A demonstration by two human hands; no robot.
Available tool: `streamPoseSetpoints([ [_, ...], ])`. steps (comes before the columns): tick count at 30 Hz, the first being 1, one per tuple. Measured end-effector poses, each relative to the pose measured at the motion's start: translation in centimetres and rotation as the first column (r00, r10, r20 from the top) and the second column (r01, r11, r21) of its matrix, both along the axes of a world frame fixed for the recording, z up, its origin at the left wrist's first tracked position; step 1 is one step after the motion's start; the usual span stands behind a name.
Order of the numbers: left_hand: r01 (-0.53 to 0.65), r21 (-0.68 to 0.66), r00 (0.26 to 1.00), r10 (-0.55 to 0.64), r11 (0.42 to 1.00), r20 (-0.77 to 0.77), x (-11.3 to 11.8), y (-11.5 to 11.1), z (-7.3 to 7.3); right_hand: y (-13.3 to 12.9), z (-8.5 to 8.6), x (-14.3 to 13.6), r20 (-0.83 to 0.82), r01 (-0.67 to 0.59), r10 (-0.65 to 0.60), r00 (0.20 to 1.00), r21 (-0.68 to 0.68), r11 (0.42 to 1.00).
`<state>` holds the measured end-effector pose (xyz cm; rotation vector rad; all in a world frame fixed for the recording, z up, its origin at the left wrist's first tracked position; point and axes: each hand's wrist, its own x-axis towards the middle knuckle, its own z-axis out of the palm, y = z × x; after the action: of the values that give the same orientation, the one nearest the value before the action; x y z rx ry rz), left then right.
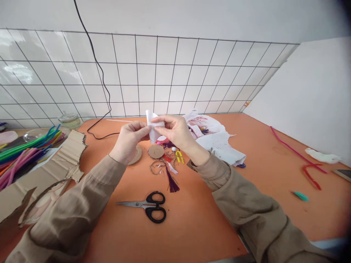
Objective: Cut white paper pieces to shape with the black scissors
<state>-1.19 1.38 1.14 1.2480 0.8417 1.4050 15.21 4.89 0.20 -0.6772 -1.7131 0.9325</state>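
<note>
A small piece of white cloth (154, 135) is held up between both hands above the orange table (189, 226). My left hand (128, 140) pinches its left side between thumb and fingers. On the other side, my right hand (177, 133) grips the cloth with thumb and index finger. Below the hands lie a round cardboard disc (156, 151), a dark purple tassel (172, 180) and a yellow bent piece (179, 157). Black-handled scissors (148, 206) rest nearer to me, their blades pointing left.
Torn cardboard (65, 153) and colourful pipe cleaners (30, 149) lie at the left, near a glass jar (69, 121). White fabric (227, 146) is spread behind my right hand. Red pipe cleaners (296, 151) lie at the right. A black cable (102, 80) hangs down the tiled wall.
</note>
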Motion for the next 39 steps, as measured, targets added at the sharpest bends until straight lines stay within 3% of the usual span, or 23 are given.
streamPoseSetpoints([
  [11,-0.136,0.114,0.983,0.148,0.984,-0.107,0.10,0.09,-0.22,-0.07,-0.32,-0.36,-0.025,0.014,-0.015,1.000,-0.029,0.999],
  [19,-0.262,0.283,0.909,0.335,0.923,-0.249,0.18,0.01,-0.29,-0.12,-0.23,-0.37,-0.036,0.002,-0.005,0.999,-0.076,0.997],
  [26,-0.291,0.402,0.836,0.436,0.868,-0.335,-0.10,0.01,-0.25,-0.39,-0.08,-0.45,-0.056,-0.078,0.070,0.996,-0.148,0.986],
  [32,-0.237,0.449,0.832,0.419,0.861,-0.363,-0.22,0.04,-0.13,-0.49,-0.07,-0.40,-0.059,-0.068,0.060,0.996,-0.153,0.986],
  [39,-0.198,0.283,0.923,0.276,0.938,-0.268,-0.35,0.33,-0.06,-0.10,0.18,0.09,0.002,-0.050,0.051,0.999,-0.108,0.993],
])
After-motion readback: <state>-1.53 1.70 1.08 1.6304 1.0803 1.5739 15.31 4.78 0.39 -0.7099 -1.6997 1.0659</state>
